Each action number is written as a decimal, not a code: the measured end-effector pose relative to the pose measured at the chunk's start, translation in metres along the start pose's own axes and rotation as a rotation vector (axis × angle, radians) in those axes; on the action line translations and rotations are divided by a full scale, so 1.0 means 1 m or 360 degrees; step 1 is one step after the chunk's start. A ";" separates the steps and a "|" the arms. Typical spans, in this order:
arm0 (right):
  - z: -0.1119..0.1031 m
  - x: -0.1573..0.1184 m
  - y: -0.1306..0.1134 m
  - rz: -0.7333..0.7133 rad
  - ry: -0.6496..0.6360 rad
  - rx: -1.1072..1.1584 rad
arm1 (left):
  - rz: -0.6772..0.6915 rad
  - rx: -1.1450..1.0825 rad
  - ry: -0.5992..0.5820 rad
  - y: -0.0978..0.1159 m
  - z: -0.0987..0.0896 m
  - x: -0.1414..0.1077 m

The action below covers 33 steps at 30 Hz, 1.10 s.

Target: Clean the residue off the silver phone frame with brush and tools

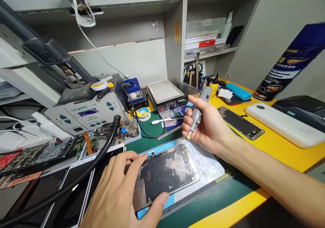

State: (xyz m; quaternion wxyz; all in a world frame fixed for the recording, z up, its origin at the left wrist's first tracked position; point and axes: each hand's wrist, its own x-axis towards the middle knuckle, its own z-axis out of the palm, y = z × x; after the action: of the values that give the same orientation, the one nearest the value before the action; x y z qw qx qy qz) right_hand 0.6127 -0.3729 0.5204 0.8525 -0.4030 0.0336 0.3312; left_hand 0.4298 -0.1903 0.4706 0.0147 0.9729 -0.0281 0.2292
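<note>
A phone screen assembly point(165, 168) with a dark, scuffed back and a metal rim lies on a blue and white mat point(210, 165). My left hand point(127, 187) spans its left end, fingertips on the far edge and thumb by the near edge. A grey rotary tool point(196, 118) is wrapped in the fingers of my right hand point(208, 126), its thin tip pointing down at the far right corner of the assembly. Whether the tip touches the rim is too small to tell.
A grey hot-air station point(88, 113) and black hose point(111, 136) stand at left, near phones and circuit boards point(124, 131). A heating plate point(166, 92) sits behind. At right are a loose screen point(241, 123), a white power bank point(284, 124) and a blue spray can point(289, 62).
</note>
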 end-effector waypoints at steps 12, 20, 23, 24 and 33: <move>-0.007 -0.002 -0.014 -0.0544 -0.0117 -0.0525 | -0.0078 -0.0160 -0.0144 -0.005 -0.004 0.000; -0.009 -0.022 -0.008 -0.0634 0.0027 -0.0491 | -0.0232 -0.0459 -0.0251 0.000 -0.006 0.008; -0.010 -0.039 0.000 -0.0632 0.0051 -0.0426 | -0.0224 -0.0558 -0.0153 0.001 -0.012 0.011; -0.010 -0.046 0.004 -0.0640 0.0055 -0.0406 | -0.0230 -0.0612 -0.0105 0.002 -0.015 0.011; 0.008 -0.121 0.091 -0.1272 0.0141 -0.0525 | -0.0583 -0.1885 -0.0301 0.060 -0.059 -0.010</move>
State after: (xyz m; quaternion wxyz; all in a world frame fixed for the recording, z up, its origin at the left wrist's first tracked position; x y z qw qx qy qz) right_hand 0.4631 -0.3906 0.5042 0.8357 -0.5290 -0.1418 -0.0414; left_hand 0.3914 -0.2469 0.5198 0.5878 0.8047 0.0158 0.0813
